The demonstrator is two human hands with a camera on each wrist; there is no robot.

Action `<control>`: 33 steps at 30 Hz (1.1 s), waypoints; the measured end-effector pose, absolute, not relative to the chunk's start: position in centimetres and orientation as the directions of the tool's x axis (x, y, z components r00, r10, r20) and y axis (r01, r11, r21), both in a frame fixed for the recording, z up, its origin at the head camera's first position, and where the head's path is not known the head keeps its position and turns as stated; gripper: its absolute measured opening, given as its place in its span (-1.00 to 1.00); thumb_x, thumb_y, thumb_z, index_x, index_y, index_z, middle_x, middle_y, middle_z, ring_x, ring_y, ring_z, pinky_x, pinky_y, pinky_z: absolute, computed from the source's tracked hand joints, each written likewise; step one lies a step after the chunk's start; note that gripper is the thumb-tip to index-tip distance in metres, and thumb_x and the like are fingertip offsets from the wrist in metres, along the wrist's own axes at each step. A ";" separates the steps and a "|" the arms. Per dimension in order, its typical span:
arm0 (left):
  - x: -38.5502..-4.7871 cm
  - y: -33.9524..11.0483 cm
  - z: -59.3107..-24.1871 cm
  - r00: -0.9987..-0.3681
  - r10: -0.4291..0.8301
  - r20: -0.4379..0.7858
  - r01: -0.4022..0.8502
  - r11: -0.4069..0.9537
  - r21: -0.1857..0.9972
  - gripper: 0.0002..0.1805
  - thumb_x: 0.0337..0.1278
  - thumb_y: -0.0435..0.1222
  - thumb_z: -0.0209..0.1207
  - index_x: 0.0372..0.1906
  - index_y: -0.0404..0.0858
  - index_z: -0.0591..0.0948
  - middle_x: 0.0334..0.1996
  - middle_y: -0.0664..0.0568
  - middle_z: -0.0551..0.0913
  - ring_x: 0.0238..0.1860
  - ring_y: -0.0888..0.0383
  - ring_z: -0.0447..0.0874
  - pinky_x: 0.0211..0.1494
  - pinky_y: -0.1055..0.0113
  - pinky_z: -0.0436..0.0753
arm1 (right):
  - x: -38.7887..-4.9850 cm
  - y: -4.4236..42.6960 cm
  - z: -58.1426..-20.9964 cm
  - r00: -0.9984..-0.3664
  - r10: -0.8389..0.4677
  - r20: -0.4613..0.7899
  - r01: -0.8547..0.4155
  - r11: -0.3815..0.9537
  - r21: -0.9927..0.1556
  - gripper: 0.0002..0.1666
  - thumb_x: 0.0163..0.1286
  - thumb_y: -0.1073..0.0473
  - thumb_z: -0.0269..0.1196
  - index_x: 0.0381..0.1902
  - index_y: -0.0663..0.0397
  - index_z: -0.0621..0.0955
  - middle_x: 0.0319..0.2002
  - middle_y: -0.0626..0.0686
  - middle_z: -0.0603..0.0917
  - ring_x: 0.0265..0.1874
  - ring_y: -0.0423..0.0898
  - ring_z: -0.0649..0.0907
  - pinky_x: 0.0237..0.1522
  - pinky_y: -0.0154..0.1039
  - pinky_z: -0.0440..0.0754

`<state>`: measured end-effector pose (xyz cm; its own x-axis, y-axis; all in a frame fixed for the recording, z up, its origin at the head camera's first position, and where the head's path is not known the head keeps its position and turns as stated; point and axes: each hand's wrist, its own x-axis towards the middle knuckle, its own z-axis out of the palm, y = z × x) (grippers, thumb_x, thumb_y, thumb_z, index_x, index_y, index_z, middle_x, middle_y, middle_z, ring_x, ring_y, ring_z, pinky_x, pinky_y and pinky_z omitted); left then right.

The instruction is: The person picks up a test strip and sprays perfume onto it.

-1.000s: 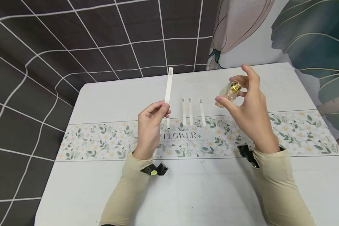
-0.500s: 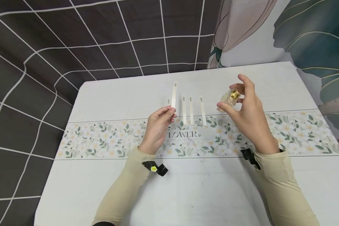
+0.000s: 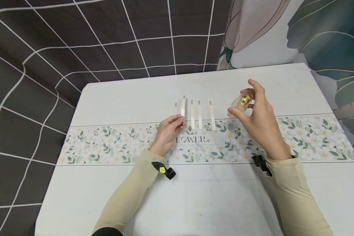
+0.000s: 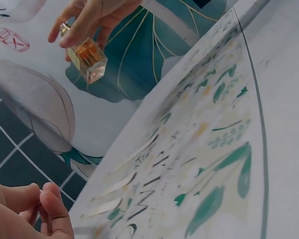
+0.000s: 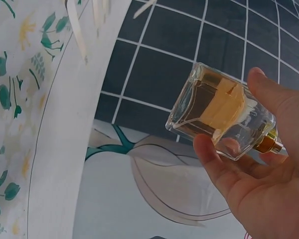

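Observation:
My left hand [image 3: 168,131] pinches a white perfume test strip [image 3: 183,106] between thumb and fingers, its printed end pointing away from me. Just left of it lies another test strip [image 3: 175,107], partly hidden by the hand. Three more strips, the nearest one a white strip [image 3: 192,114], lie side by side to the right. In my right hand [image 3: 261,121] is a clear glass perfume bottle [image 5: 214,109] with a gold sprayer neck, held tilted above the table by thumb and fingers. Amber liquid shows inside it in the right wrist view.
The white table [image 3: 194,196] carries a floral band [image 3: 106,144] with printed lettering across its middle. A dark grid-patterned cloth [image 3: 106,42] hangs behind and at the left. At the back right hangs a flower-print curtain [image 3: 259,32].
My left hand has moved right and lower with the strip, whose far end has dropped toward the table beside the others. The right hand with the bottle has shifted only slightly.

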<state>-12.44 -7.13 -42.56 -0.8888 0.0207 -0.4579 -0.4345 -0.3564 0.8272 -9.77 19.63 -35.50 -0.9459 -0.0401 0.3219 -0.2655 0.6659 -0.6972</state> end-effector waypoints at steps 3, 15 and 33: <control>-12.5 -7.1 -42.9 -0.876 0.012 -0.483 -0.456 -0.347 0.820 -0.72 0.37 -0.48 0.19 0.12 -0.48 0.60 -0.11 -0.13 0.67 -0.26 0.22 0.66 -0.18 0.52 0.64 | -9.8 19.6 -35.6 -0.947 -0.043 0.320 -0.265 0.668 -0.695 0.14 0.28 0.29 0.45 0.61 0.04 0.02 0.29 0.28 0.51 0.22 0.20 0.54 0.12 0.13 0.58; -12.3 -7.0 -43.2 -0.866 0.028 -0.499 -0.487 -0.271 0.830 -0.75 0.36 -0.48 0.19 0.08 -0.48 0.57 -0.19 -0.08 0.68 -0.27 0.21 0.69 -0.12 0.48 0.69 | -10.8 19.9 -36.2 -0.953 -0.054 0.297 -0.252 0.686 -0.683 0.11 0.31 0.24 0.44 0.61 0.11 0.03 0.27 0.30 0.51 0.15 0.23 0.56 0.08 0.11 0.57; -10.7 -7.0 -42.0 -0.836 0.085 -0.542 -0.543 -0.266 0.796 -0.61 0.41 -0.50 0.06 0.27 -0.44 0.38 0.18 -0.29 0.50 0.10 0.00 0.70 0.19 0.31 0.68 | -13.6 20.5 -38.8 -0.989 -0.027 0.143 -0.121 0.706 -0.698 0.08 0.38 0.17 0.40 0.62 0.11 0.01 0.27 0.32 0.50 0.03 0.24 0.57 0.08 0.14 0.59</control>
